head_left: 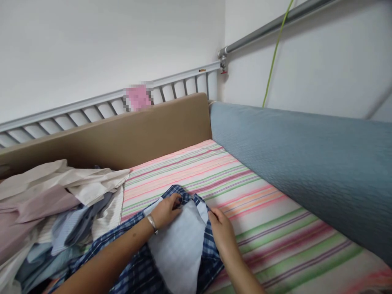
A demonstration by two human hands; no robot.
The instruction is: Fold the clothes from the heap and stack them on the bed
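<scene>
A blue plaid shirt lies on the striped bedsheet, its pale blue lining facing up. My left hand, with a silver bracelet at the wrist, is closed in a pinch on the shirt's collar edge near the top. My right hand rests on the plaid fabric at the right side of the collar, fingers curled onto the cloth and pressing it.
A heap of clothes in white, pink and blue lies to the left. A brown headboard stands behind, with a white slatted rail above it. A blue-grey quilted bolster runs along the right wall. A green cord hangs on the wall.
</scene>
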